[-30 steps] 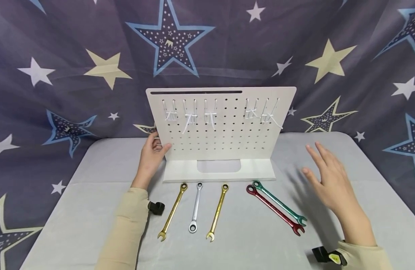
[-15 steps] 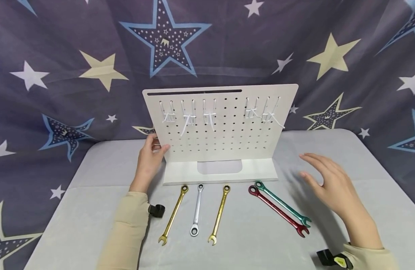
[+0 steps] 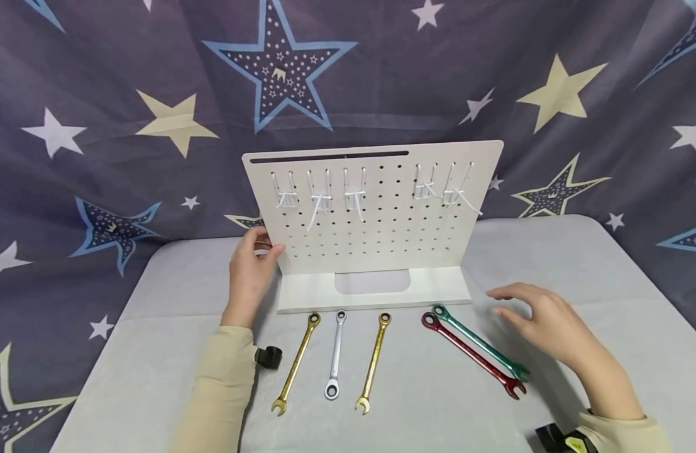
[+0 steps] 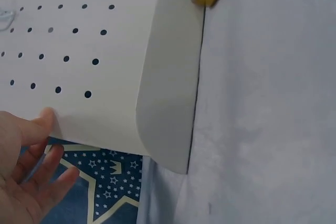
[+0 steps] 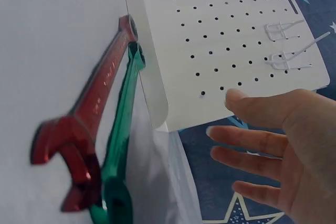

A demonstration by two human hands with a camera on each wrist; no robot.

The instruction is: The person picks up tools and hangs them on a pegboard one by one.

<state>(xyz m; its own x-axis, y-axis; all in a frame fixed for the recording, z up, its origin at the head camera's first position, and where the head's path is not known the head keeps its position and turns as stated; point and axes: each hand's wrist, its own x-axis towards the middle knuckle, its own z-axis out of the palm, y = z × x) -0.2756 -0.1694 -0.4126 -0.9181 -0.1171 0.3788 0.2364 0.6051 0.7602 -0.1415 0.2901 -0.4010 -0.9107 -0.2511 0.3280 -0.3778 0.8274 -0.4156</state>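
Note:
A white pegboard stands upright on its base. My left hand pinches its left edge, the thumb on the front face and the fingers partly behind. To the board's right, my right hand hovers with nothing in it, fingers loosely bent, near a green wrench and a red wrench. These two lie slanted side by side. Further left on the table are a gold wrench, a silver wrench and another gold wrench, roughly parallel.
White wire hooks stick out from the upper part of the pegboard, in a left group and a right group. A grey cloth covers the table. Behind hangs a dark curtain with stars.
My right hand has come down and slightly left toward the green and red wrenches, its fingers bending more. My left hand keeps its hold on the board's edge. The whole view has shifted slightly.

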